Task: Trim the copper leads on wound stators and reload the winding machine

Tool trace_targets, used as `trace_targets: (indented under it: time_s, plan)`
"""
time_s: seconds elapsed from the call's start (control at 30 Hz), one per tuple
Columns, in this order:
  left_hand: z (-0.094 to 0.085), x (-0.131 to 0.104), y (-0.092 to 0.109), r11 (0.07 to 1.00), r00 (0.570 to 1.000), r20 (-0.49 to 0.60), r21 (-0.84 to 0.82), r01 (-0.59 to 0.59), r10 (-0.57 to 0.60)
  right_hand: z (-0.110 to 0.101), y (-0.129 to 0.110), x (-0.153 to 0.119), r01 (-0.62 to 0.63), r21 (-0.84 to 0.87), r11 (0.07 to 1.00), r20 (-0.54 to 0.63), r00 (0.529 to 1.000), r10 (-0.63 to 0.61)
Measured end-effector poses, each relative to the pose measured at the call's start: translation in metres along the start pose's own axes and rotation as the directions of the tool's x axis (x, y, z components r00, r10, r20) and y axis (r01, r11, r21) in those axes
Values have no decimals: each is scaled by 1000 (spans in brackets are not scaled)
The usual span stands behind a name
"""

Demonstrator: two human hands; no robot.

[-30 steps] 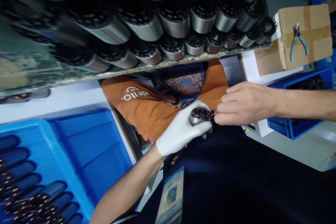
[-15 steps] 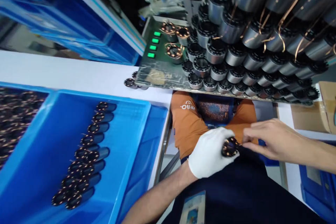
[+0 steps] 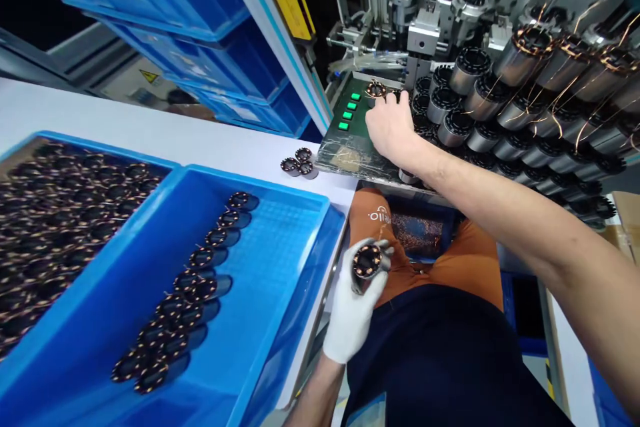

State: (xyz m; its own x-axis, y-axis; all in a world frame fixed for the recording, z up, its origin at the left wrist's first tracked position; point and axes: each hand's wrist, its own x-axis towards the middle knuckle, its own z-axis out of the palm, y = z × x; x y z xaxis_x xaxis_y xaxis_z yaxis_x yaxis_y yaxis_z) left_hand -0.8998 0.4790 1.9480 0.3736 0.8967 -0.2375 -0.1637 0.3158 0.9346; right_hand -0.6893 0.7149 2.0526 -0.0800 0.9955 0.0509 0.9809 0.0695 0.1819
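Observation:
My left hand (image 3: 353,300), in a white glove, holds a motor stator (image 3: 367,260) above my lap. The stator's copper-wound open end faces up, and a thin copper wire sticks out beyond it. My bare right hand (image 3: 393,123) reaches over the metal ledge (image 3: 350,159), its fingers curled down around a motor stator that it mostly covers. Just behind those fingers, another copper-wound stator (image 3: 376,89) stands upright on the ledge. Rows of grey stators (image 3: 515,110) stand to the right of this hand, several with loose copper wires.
Green lit buttons (image 3: 347,115) lie left of my right hand. Three stators (image 3: 299,163) sit on the white table (image 3: 240,147). A blue bin (image 3: 280,280) holds a line of stators; the bin (image 3: 173,170) beside it is filled with them. Machine fixtures (image 3: 425,33) rise behind.
My right hand has left the stator in my left hand and moved up to the ledge. My left hand has moved left with its stator. The view has shifted.

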Motion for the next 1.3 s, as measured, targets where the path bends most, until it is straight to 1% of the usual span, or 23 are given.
trace_targets:
  time_s: [0.07, 0.13, 0.23, 0.3, 0.37, 0.43, 0.53, 0.6, 0.63, 0.7, 0.73, 0.77, 0.8, 0.83, 0.87, 0.93, 0.97, 1.0, 1.07, 1.13, 1.17, 1.23, 1.3]
  plan:
    - [-9, 13, 7, 984, 993, -108, 176, -33, 53, -14, -2, 0, -23, -67, 997, 40, 999, 26]
    - [-17, 33, 14, 928, 971, -182, 364, -78, 153, -40, -5, -18, 61, -22, 998, -2, 998, -61]
    - [-24, 75, 24, 797, 919, -172, 570, -202, 356, -79, -9, -70, 157, 247, 956, -124, 984, -130]
    - [-22, 112, 31, 720, 889, -86, 624, -305, 451, -91, -9, -115, 289, 492, 821, -219, 954, -204]
    - [-14, 152, 39, 669, 863, -10, 636, -384, 504, -87, -8, -163, 369, 694, 618, -245, 928, -280]
    - [-3, 191, 45, 634, 852, 39, 650, -419, 522, -69, -7, -208, 318, 817, 481, -186, 935, -301]
    - [10, 223, 52, 556, 857, 109, 718, -419, 504, -33, -2, -266, 116, 872, 476, 3, 970, -243]
    - [12, 216, 55, 502, 831, 113, 749, -431, 545, -16, 5, -294, -41, 827, 560, 165, 971, -173]
    - [12, 204, 55, 480, 797, 106, 749, -457, 594, -12, 11, -305, -96, 789, 607, 223, 965, -136]
    - [12, 164, 54, 461, 729, 101, 714, -527, 677, -11, 24, -319, -157, 715, 681, 282, 957, -75]
    - [13, 141, 52, 485, 737, 133, 674, -558, 663, -15, 30, -323, -158, 690, 706, 275, 960, -54]
    - [15, 118, 50, 572, 800, 178, 612, -546, 573, -21, 37, -323, -139, 671, 729, 248, 968, -43]
    - [19, 98, 48, 706, 867, 311, 503, -499, 391, -28, 43, -321, -104, 654, 749, 208, 977, -46]
    - [25, 80, 45, 830, 864, 464, 389, -399, 197, -35, 48, -317, -47, 641, 766, 154, 986, -68]
    - [32, 68, 44, 918, 799, 600, 290, -272, 47, -42, 53, -311, 26, 626, 779, 94, 990, -109]
    - [49, 54, 42, 985, 654, 755, 148, -87, -56, -52, 60, -296, 193, 593, 782, -14, 973, -230]
    - [57, 52, 43, 993, 642, 766, 100, -64, -36, -56, 63, -289, 270, 572, 774, -60, 956, -288]
    - [65, 52, 45, 996, 668, 744, 58, -70, 3, -58, 66, -283, 329, 547, 769, -101, 939, -330]
    - [79, 51, 51, 995, 782, 616, -29, -98, 95, -60, 72, -276, 400, 480, 780, -178, 916, -361]
    - [88, 47, 57, 978, 901, 385, -130, -160, 199, -60, 77, -276, 397, 418, 817, -230, 916, -327]
    - [91, 43, 58, 966, 931, 268, -148, -213, 247, -59, 78, -278, 376, 398, 837, -251, 922, -296]
    - [95, 34, 57, 943, 929, 160, -50, -330, 334, -58, 77, -283, 324, 390, 862, -277, 934, -225]
    - [98, 30, 49, 912, 905, 230, 122, -392, 358, -55, 70, -287, 276, 410, 869, -293, 942, -162]
